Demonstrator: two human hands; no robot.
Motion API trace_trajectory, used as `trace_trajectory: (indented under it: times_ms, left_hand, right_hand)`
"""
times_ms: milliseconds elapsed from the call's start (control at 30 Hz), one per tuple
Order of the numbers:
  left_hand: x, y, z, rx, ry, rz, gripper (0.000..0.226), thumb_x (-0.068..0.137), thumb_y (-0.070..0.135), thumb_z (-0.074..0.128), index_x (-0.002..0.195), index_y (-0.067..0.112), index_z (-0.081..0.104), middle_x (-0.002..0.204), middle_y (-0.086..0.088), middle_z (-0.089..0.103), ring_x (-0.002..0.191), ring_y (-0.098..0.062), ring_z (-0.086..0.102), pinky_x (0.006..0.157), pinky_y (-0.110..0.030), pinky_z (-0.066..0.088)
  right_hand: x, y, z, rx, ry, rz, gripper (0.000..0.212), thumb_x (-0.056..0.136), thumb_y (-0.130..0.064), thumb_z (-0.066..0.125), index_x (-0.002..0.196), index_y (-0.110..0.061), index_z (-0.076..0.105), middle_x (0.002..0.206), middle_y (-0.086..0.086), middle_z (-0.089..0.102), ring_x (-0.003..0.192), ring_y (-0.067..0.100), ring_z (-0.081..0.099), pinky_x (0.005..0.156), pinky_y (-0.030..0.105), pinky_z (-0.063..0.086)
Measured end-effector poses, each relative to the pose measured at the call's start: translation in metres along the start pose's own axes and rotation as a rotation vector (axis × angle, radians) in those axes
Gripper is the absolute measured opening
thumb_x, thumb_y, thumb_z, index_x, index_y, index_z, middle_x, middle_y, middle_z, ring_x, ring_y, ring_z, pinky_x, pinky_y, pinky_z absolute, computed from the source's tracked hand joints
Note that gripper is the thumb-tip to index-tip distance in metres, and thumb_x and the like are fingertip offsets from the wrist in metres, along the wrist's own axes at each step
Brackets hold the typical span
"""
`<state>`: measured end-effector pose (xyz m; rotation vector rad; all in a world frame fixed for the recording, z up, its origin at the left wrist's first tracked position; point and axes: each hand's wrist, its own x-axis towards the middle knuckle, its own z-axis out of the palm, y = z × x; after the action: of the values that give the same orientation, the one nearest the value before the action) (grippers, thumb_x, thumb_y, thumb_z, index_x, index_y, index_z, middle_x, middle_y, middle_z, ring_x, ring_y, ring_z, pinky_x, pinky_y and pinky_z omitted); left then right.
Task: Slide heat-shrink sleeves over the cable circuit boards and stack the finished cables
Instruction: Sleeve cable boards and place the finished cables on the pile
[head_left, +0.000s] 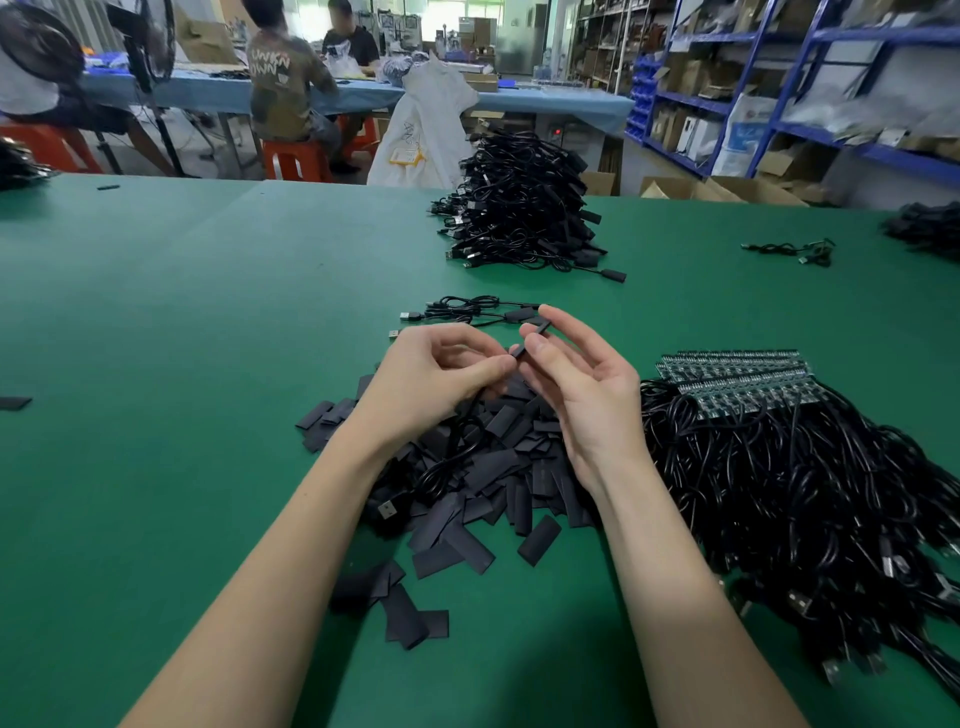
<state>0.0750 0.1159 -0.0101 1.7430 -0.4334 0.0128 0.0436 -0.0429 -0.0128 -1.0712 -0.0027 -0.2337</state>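
Above a heap of flat black heat-shrink sleeves (467, 483), both hands work on one cable. My left hand (441, 374) pinches the cable near its board end; the cable (452, 457) hangs down over the heap with its USB plug (387, 510) low on the left. My right hand (576, 379) pinches a black sleeve (532, 340) edge-on between thumb and fingers, right at the left fingertips. The board itself is hidden. A tangle of bare cables (810, 493) with green circuit boards (737, 379) lies on the right. A tall stack of sleeved cables (524, 208) stands beyond.
Two sleeved cables (467, 312) lie just behind my hands. A loose cable (795, 251) and another cable heap (924, 228) sit far right. A stray sleeve (14, 403) lies at the left edge of the green table (156, 338). People sit at a far bench.
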Motion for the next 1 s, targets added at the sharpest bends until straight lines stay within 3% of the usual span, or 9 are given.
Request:
trace_trajectory:
  times_ms: [267, 667, 800, 833, 933, 1000]
  left_hand:
    - [-0.0001, -0.0024, -0.0005, 0.030, -0.012, -0.006, 0.005, 0.090, 0.021, 0.077, 0.091, 0.015, 0.078, 0.076, -0.005, 0.077, 0.064, -0.010, 0.067, 0.065, -0.016, 0.049]
    - [-0.0006, -0.0031, -0.0004, 0.043, -0.018, -0.014, 0.006, 0.090, 0.017, 0.077, 0.091, 0.010, 0.077, 0.073, -0.005, 0.076, 0.060, -0.009, 0.066, 0.062, -0.013, 0.048]
    - [0.0024, -0.0059, -0.0034, 0.054, -0.071, -0.075, 0.012, 0.089, 0.030, 0.077, 0.091, 0.019, 0.076, 0.081, -0.007, 0.077, 0.073, -0.028, 0.069, 0.078, -0.036, 0.058]
    - [0.0023, -0.0071, -0.0053, 0.062, -0.097, -0.095, 0.012, 0.089, 0.032, 0.076, 0.091, 0.020, 0.076, 0.082, -0.008, 0.077, 0.073, -0.027, 0.067, 0.079, -0.036, 0.058]
    - [0.0006, -0.0079, -0.0076, 0.056, -0.153, -0.106, 0.012, 0.093, 0.027, 0.072, 0.090, 0.016, 0.076, 0.077, -0.010, 0.074, 0.064, -0.017, 0.056, 0.064, -0.023, 0.050]
    - [0.0002, -0.0071, -0.0066, 0.048, -0.159, -0.094, 0.014, 0.095, 0.023, 0.070, 0.089, 0.012, 0.075, 0.076, -0.010, 0.073, 0.062, -0.018, 0.050, 0.061, -0.025, 0.045]
  right_hand:
    - [0.0008, 0.0016, 0.0000, 0.016, 0.040, 0.015, 0.025, 0.088, 0.001, 0.072, 0.105, -0.016, 0.076, 0.107, 0.014, 0.077, 0.096, 0.017, 0.075, 0.078, 0.023, 0.059]
    - [0.0016, 0.0085, 0.0017, 0.029, 0.094, 0.045, 0.024, 0.088, 0.002, 0.072, 0.105, -0.015, 0.076, 0.101, 0.011, 0.078, 0.091, 0.013, 0.076, 0.075, 0.023, 0.060]
    - [0.0015, 0.0072, 0.0009, 0.077, 0.155, 0.069, 0.025, 0.087, 0.003, 0.074, 0.107, -0.011, 0.076, 0.106, 0.015, 0.075, 0.088, 0.013, 0.076, 0.075, 0.025, 0.060]
    - [0.0018, 0.0062, 0.0002, 0.089, 0.173, 0.072, 0.026, 0.086, 0.004, 0.074, 0.108, -0.010, 0.075, 0.109, 0.018, 0.074, 0.087, 0.013, 0.076, 0.075, 0.025, 0.061]
    - [0.0018, 0.0037, -0.0013, 0.103, 0.204, 0.083, 0.027, 0.087, 0.005, 0.073, 0.110, -0.008, 0.074, 0.114, 0.022, 0.072, 0.085, 0.013, 0.075, 0.077, 0.027, 0.062]
    - [0.0011, 0.0033, -0.0009, 0.100, 0.195, 0.088, 0.025, 0.087, 0.005, 0.072, 0.108, -0.008, 0.074, 0.114, 0.022, 0.072, 0.083, 0.013, 0.075, 0.080, 0.028, 0.062]
